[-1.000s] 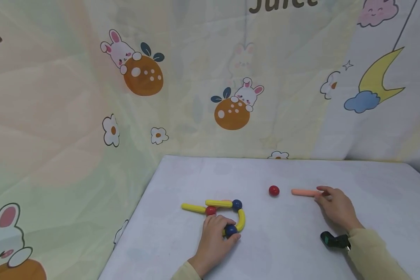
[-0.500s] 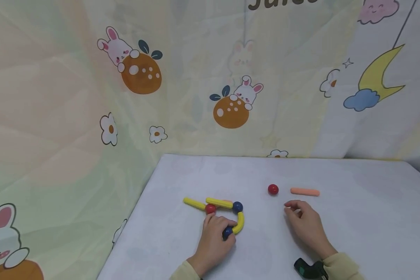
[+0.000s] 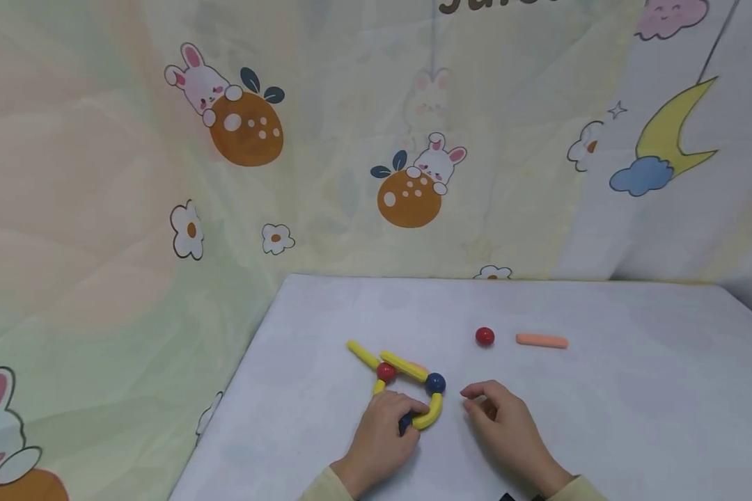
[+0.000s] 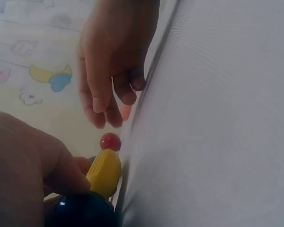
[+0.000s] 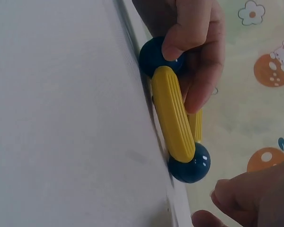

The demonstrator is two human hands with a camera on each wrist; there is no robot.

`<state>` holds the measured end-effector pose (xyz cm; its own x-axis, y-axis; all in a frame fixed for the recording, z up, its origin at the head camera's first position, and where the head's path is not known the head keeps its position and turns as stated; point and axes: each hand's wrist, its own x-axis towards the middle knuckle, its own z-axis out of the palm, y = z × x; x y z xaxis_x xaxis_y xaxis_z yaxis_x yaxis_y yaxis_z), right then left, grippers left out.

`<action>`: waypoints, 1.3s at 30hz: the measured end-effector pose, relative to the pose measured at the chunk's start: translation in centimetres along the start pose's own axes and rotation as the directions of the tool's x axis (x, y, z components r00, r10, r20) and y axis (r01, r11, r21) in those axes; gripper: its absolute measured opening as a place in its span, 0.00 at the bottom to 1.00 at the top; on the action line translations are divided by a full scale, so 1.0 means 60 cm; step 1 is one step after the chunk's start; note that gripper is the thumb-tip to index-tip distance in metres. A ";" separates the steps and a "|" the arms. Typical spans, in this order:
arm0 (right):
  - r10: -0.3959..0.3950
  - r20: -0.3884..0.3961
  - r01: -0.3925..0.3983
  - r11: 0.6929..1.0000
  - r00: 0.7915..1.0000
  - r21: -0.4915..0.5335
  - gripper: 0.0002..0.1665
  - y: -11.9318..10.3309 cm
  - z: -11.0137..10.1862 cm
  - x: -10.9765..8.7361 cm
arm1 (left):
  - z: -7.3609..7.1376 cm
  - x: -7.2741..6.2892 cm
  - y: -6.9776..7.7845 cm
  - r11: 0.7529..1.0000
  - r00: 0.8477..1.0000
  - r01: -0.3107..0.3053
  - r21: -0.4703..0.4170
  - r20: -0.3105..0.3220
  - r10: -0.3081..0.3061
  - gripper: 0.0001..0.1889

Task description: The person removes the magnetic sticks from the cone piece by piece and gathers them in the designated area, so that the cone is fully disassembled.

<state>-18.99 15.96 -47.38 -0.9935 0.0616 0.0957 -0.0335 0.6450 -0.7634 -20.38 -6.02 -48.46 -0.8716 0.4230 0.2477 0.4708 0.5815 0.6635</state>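
White tabletop [image 3: 639, 403]; printed cloth backdrop [image 3: 326, 167] behind. Left hand [image 3: 381, 430]: thumb and fingers grip the near blue ball [image 3: 404, 423] of a yellow-rod assembly [image 3: 404, 366], resting on or just above the surface, hard to judge. Right hand [image 3: 506, 426]: fingers loosely bent, holding nothing, near the far blue ball [image 3: 435, 383].

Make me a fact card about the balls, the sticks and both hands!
Left hand: pinching the near blue ball
Right hand: holding nothing, fingers loosely bent
Curved yellow stick: runs between the near blue ball and the far blue ball
Loose red ball: on the table, beyond the right hand
Orange-pink stick: lying right of the loose red ball, not touching it
Table cover: whitish
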 end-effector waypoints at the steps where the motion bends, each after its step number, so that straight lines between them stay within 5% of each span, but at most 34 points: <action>1: -0.007 -0.001 0.007 1.000 1.000 -0.005 0.11 -0.001 0.003 -0.001 | 0.000 -0.001 -0.001 1.000 1.000 -0.021 -0.004 0.000 0.021 0.16; 8: -0.037 -0.018 0.036 0.999 0.999 -0.039 0.21 0.001 0.016 -0.005 | -0.001 -0.004 -0.001 0.990 0.990 -0.142 -0.008 -0.008 0.142 0.17; 16: -0.150 0.114 0.153 0.988 0.982 -0.012 0.28 0.000 0.014 -0.013 | -0.001 -0.003 0.002 0.985 0.985 -0.169 -0.021 -0.040 0.168 0.17; 22: -0.195 0.120 0.200 0.979 0.973 -0.031 0.28 0.003 0.018 -0.017 | -0.002 0.000 0.001 0.985 0.978 -0.170 0.016 -0.118 0.171 0.20; 30: -0.333 0.181 0.331 0.943 0.926 0.041 0.27 0.004 0.021 -0.024 | 0.001 -0.002 0.000 0.986 0.966 -0.096 0.137 -0.227 0.125 0.15; 34: -0.391 0.222 0.382 0.920 0.893 0.085 0.26 0.004 0.025 -0.027 | 0.000 -0.001 0.004 0.975 0.963 -0.088 0.205 -0.233 0.136 0.08; 39: -0.470 0.191 0.457 0.883 0.862 0.106 0.27 0.009 0.031 -0.028 | 0.003 -0.003 0.010 0.962 0.962 -0.124 0.245 -0.209 0.177 0.12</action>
<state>-17.53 14.79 -49.15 -0.8614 -0.3954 0.3188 -0.4956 0.5167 -0.6982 -19.93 -5.63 -48.24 -0.7836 0.3647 0.5029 0.5939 0.6774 0.4341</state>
